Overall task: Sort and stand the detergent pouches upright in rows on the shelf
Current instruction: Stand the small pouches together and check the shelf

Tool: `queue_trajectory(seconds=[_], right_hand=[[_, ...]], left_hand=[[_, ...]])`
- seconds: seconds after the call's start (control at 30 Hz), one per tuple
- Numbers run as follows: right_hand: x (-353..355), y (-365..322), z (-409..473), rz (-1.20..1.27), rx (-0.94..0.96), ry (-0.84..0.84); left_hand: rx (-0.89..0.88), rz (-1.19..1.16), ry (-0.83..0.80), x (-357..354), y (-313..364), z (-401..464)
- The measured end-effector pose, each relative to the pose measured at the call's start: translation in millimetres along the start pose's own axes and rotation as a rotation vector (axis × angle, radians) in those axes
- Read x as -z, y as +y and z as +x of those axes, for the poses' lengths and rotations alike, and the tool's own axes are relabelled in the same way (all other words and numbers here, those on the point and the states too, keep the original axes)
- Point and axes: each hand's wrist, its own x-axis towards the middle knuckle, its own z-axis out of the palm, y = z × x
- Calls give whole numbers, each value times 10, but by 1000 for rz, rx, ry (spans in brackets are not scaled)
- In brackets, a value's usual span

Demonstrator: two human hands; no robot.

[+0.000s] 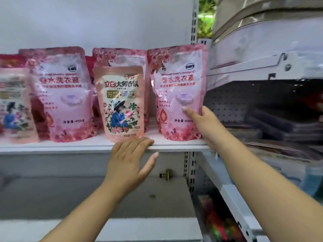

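My right hand is wrapped around the lower right edge of the big pink pouch, thumb across the front panel, the other fingers out of sight behind it, so it's grasping that one. The pouch stands upright on the white shelf, long axis vertical, printed front facing me, top seal up and leaning just a touch away from my hand.

My left hand isn't holding anything. The fingers are laid flat over the front lip of the shelf, thumb hanging loose underneath. Right above those fingers, touching or almost touching them, is the smaller floral pouch with the figure in a hat. It's also upright, label toward me, sitting at the very front edge.

Behind that small one another big pink pouch pokes up, and further off past my left hand is a matching big pink pouch, upright too and tilted slightly. Past that, at the edge of view, is a second floral pouch, blurry, with red packs tucked behind.

The shelf has a plain white back wall and a slotted upright post above my right hand. Beyond that hand is a neighbouring rack with a dark pegboard back and flat stacked packages. Below my hands there's a lower shelf, grey and dim.
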Motion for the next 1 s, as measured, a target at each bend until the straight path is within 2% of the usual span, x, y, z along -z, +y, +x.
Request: queue_trajectory(seconds=[0.17, 0.37, 0.43, 0.5, 0.6, 0.7, 0.77, 1.0], right_hand=[[75, 51, 13, 167, 51, -102], [140, -4, -161, 268, 92, -81], [115, -11, -263, 284, 122, -103], [62, -33, -379, 322, 147, -162], [6, -103, -458, 363, 155, -295], [54, -168, -425, 204, 162, -411], [65, -184, -369, 135, 131, -460], [-99, -179, -128, 26, 129, -324]], left_hand=[[156, -113, -33, 177, 206, 161], [483, -538, -73, 378, 553, 457], [546, -765, -121, 378, 654, 521], [601, -1016, -79, 406, 691, 541], [616, -1165, 90, 458, 618, 516], [638, -1195, 302, 546, 515, 484], [618, -1112, 402, 615, 447, 488], [566, -858, 603, 921, 109, 410]])
